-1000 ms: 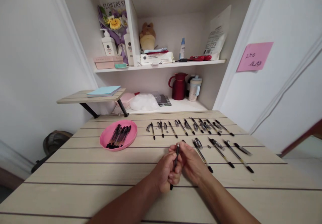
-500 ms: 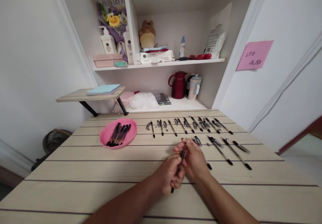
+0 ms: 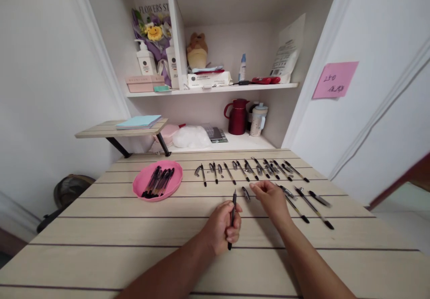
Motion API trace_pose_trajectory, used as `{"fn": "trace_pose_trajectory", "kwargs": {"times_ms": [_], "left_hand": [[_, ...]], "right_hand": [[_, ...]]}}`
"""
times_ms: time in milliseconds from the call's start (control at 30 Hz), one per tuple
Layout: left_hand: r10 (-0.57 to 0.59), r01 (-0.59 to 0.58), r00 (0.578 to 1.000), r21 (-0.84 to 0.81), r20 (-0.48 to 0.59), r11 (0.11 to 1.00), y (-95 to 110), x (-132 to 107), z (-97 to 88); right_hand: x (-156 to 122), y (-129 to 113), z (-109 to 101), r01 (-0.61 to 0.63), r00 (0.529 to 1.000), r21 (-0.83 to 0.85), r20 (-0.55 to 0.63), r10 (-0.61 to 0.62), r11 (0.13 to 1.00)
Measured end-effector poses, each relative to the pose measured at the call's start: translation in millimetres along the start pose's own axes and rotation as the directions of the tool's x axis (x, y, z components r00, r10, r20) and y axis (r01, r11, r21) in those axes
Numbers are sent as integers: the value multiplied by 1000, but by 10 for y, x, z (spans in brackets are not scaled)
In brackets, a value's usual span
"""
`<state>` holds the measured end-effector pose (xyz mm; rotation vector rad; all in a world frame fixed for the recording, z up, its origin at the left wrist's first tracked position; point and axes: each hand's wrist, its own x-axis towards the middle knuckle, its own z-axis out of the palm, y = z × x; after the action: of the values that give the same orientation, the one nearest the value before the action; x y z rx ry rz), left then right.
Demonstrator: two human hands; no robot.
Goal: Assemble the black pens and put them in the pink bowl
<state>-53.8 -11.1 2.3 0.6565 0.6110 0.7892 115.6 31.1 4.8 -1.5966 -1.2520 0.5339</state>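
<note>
My left hand (image 3: pixel 220 228) is wrapped round a black pen (image 3: pixel 233 214), whose bare tip points up and away from me. To its right, my right hand (image 3: pixel 271 199) is low over the table with thumb and forefinger pinched together. Whatever is between those fingertips, if anything, is too small to make out. Just left of them lies a loose pen cap (image 3: pixel 246 193). Uncapped pens (image 3: pixel 312 207) and a dark cap (image 3: pixel 320 198) lie to the right of that hand. Farther back is a row of several pens (image 3: pixel 230 173) with clear caps beside them.
A pink tray (image 3: pixel 137 187) at the left holds several black pens (image 3: pixel 159 181). Behind the table, a shelf holds a red jug (image 3: pixel 237 117) and a pale cup (image 3: pixel 258 120). A small raised stand (image 3: pixel 97 129) with blue paper (image 3: pixel 139 121) is at the back left.
My right hand has left the pen and moved right and forward to the table, fingers pinched. The pen stays in my left hand, its tip now uncovered. A loose cap shows between the hands.
</note>
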Motion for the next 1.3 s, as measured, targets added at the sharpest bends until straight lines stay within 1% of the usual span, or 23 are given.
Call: {"fn": "trace_pose_trajectory", "kwargs": {"times_ms": [33,67,100,167,233,267,300,367,433,500,533,567,633,667,700,767,833,867,967,1067,1133,1200,1300], "left_hand": [[35,-35,999,-4,-9,999,4,1,5],[70,-70,997,-7,-23,998,6,3,10],[98,-98,994,-10,-39,995,5,5,14],[127,-129,990,-23,-68,991,1,14,16],[137,-141,987,-46,-81,989,-4,28,8],[142,-147,987,-59,-80,987,-5,36,1],[148,-154,986,-70,-79,986,-6,43,-7],[165,-172,983,-83,-85,982,-2,57,-19],[183,-192,977,-84,-106,978,5,67,-27],[214,-227,966,-80,-144,971,12,74,-31],[232,-248,958,-79,-168,966,16,78,-34],[249,-268,950,-78,-191,960,20,81,-38],[273,-296,936,-80,-224,952,29,88,-48],[278,-304,932,-83,-231,949,33,92,-54],[281,-308,930,-87,-235,947,37,95,-59],[278,-306,930,-87,-241,948,42,98,-65],[270,-296,931,-73,-244,952,40,99,-68],[265,-287,933,-61,-243,956,36,98,-69],[267,-280,929,-17,-256,960,22,97,-82],[309,-308,895,58,-322,950,14,94,-105],[329,-311,879,108,-346,944,16,88,-116],[326,-297,881,136,-344,945,24,77,-112],[320,-288,886,145,-334,947,38,53,-80]], "right_hand": [[-19,-22,-6,43,999,-168,26,-39,985],[-51,-55,0,86,995,-318,66,-68,944],[-91,-94,18,132,989,-445,116,-89,886],[-176,-178,86,230,968,-619,224,-112,751],[-241,-244,172,317,940,-705,320,-114,635],[-259,-266,214,344,929,-728,354,-105,593],[-267,-281,250,361,922,-742,376,-95,565],[-261,-293,295,376,914,-754,398,-82,539],[-242,-289,292,380,913,-756,400,-82,534],[-239,-273,242,353,926,-742,365,-97,570],[-252,-260,205,322,938,-719,332,-102,616],[-278,-245,165,286,948,-670,303,-100,685],[-375,-211,94,217,952,-491,297,-72,844],[-443,-194,71,194,939,-380,338,-59,904],[-521,-178,58,180,916,-269,396,-62,946],[-679,-155,60,163,868,-98,487,-95,982],[-800,-143,81,165,850,-5,507,-140,986],[-835,-141,90,164,855,15,496,-150,986],[-841,-143,80,160,880,-30,456,-129,987],[-767,-145,30,198,901,-210,423,-94,957],[-722,-143,5,242,913,-365,400,-83,899],[-698,-138,0,277,921,-493,382,-81,824],[-698,-131,15,308,923,-599,376,-80,739]]}}
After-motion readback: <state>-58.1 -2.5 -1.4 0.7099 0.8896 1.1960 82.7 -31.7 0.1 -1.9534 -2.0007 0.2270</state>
